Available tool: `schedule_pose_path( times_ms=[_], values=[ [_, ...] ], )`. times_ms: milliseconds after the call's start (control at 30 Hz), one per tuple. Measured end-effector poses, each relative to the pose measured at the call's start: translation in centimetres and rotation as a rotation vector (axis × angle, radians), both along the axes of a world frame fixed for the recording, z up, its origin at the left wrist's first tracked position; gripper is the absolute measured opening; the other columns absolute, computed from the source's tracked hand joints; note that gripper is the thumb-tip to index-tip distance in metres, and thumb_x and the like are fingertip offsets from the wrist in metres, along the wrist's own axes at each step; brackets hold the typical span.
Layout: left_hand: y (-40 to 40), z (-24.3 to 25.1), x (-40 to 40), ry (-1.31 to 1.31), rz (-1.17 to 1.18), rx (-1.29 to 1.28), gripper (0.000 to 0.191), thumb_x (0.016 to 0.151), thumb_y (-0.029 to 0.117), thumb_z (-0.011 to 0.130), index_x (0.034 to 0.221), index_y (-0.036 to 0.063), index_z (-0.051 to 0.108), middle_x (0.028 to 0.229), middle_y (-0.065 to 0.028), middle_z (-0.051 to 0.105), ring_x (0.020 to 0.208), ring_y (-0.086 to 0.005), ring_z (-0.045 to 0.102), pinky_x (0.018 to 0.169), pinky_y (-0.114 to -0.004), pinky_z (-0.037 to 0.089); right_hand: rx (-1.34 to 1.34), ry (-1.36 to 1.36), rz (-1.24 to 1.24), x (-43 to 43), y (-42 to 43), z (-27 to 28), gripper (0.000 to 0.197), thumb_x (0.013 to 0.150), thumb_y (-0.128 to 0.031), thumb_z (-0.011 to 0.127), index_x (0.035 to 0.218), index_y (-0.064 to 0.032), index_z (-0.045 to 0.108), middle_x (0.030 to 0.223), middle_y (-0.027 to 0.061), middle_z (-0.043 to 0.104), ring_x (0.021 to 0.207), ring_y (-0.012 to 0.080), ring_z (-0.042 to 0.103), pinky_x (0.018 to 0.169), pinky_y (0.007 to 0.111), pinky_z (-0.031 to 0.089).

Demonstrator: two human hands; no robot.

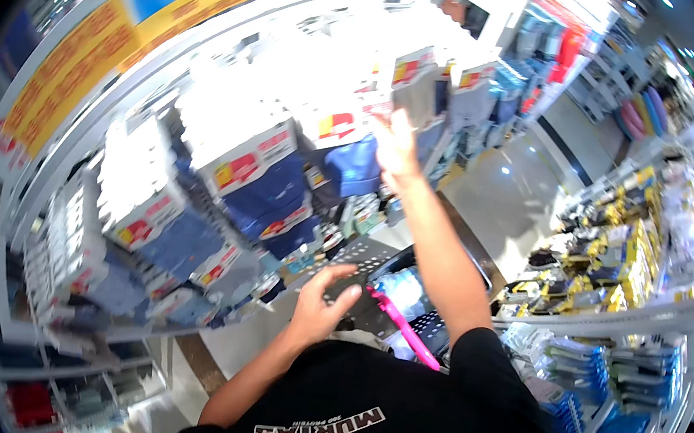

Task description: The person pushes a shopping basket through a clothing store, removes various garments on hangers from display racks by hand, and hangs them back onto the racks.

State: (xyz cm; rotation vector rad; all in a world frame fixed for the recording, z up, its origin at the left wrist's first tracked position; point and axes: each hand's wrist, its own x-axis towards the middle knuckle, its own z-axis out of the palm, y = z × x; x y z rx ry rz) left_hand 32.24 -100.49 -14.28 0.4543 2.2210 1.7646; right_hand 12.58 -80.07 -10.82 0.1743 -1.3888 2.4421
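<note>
My right hand [398,148] is stretched out to a hanging pack [354,163] of blue folded cloth with a printed card top. Its fingertips meet the card's edge, but glare hides whether they grip it. Lower and to the left, my left hand [321,305] hangs with thumb and fingers apart and nothing in it. Before my body is a dark basket with a bright pink handle [404,329]. Inside it lies a clear plastic-wrapped item [404,290]. Left of the reached pack hangs a navy pack [271,193] of folded cloth.
Rows of carded garment packs [179,240] hang on the rack ahead. A yellow sign strip [70,75] runs along its upper left. To the right, a shelf holds yellow-edged packs [611,258], with blue packs [576,371] below. Tiled floor [510,179] shows between the racks.
</note>
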Motion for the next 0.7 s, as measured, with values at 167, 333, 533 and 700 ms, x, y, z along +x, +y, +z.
schedule_pose_path(
  times_ms=[167,333,533,700],
  values=[
    [3.7,-2.1,0.1,0.460,-0.543,-0.185,0.054,0.083,0.043,0.077,0.122,0.0068,0.064,0.133,-0.0129,0.061,0.127,-0.0311,0.053,0.107,-0.044,0.039,0.098,-0.026,-0.051,-2.5,-1.7,-1.5,0.021,0.097,0.001,0.060,0.118,-0.0011,0.060,0.112,0.0041,0.066,0.107,0.0110,0.060,0.096,0.025,0.046],
    [7.0,-8.2,-0.2,0.475,-0.976,-0.218,0.061,0.087,0.054,0.068,0.126,0.0078,0.062,0.130,-0.0112,0.062,0.125,-0.0313,0.054,0.107,-0.046,0.037,0.360,-0.115,-0.084,-2.1,0.3,-1.1,0.016,0.097,0.001,0.059,0.113,-0.0006,0.060,0.111,0.0038,0.067,0.107,0.0116,0.063,0.098,0.027,0.048],
    [8.8,-14.1,-3.7,0.505,-1.232,-0.367,0.040,0.094,0.043,0.062,0.123,0.0159,0.062,0.119,-0.0086,0.065,0.117,-0.0283,0.059,0.097,-0.043,0.041,0.586,-0.060,-0.057,-1.8,2.2,-0.2,0.016,0.099,-0.015,0.065,0.102,0.0001,0.061,0.094,-0.0004,0.063,0.091,0.0074,0.058,0.082,0.024,0.049],
    [10.9,-15.6,-5.5,0.407,-1.278,-0.346,0.023,0.091,0.028,0.064,0.110,0.0144,0.062,0.105,-0.0079,0.062,0.108,-0.0293,0.060,0.088,-0.044,0.043,0.579,-0.136,-0.018,-1.5,3.7,0.2,0.025,0.099,-0.021,0.066,0.110,0.0016,0.062,0.098,0.0004,0.065,0.091,0.0075,0.059,0.083,0.025,0.049]
  ],
)
